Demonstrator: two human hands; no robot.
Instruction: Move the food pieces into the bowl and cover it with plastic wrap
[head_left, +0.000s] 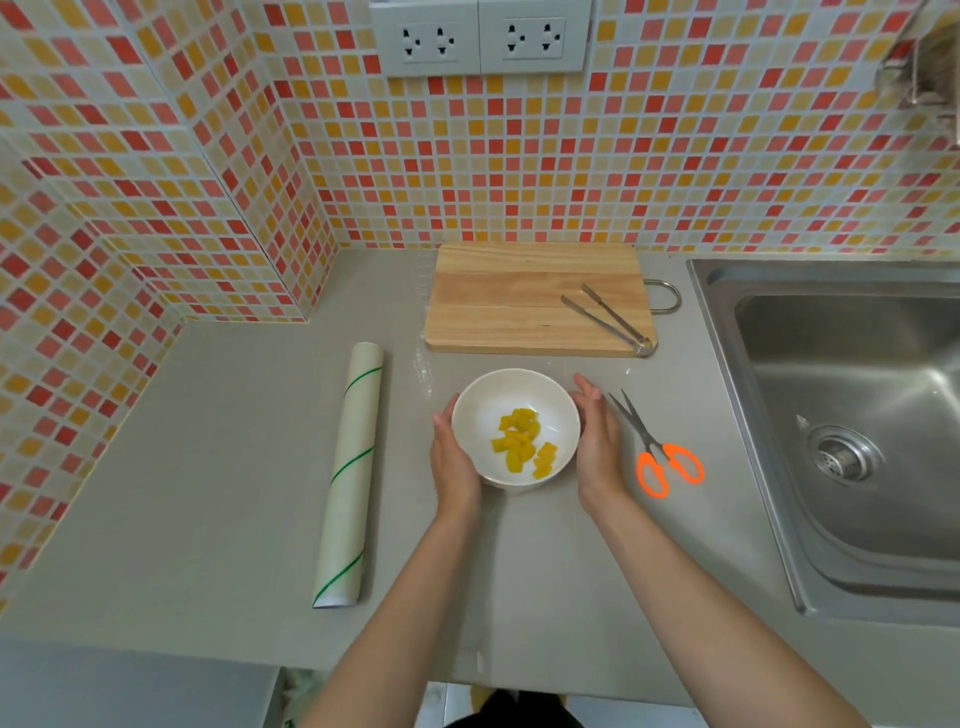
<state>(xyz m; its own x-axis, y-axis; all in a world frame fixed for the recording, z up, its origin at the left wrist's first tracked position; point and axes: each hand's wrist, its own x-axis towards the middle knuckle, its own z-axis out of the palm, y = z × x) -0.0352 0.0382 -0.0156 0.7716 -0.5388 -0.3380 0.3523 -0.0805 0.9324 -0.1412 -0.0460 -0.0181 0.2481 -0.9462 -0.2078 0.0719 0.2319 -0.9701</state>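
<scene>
**Both hands cupped on the bowl**

My left hand (454, 457) and right hand (597, 441) press flat against opposite sides of the round white ceramic bowl (515, 427), fingers extended, holding it between my palms on the grey countertop (208, 467). The yellow food pieces (522, 441) lie inside it, between my hands. A faint sheet of clear plastic wrap (423, 364) seems to lie under and beyond the bowl; its edges are hard to make out. The white roll with green stripes (348, 478) lies left of my left hand. Orange-handled scissors (657, 447) rest just beside my right hand. Past my fingertips sits the wooden cutting board (519, 301) with metal tongs (608, 319) on it.
</scene>
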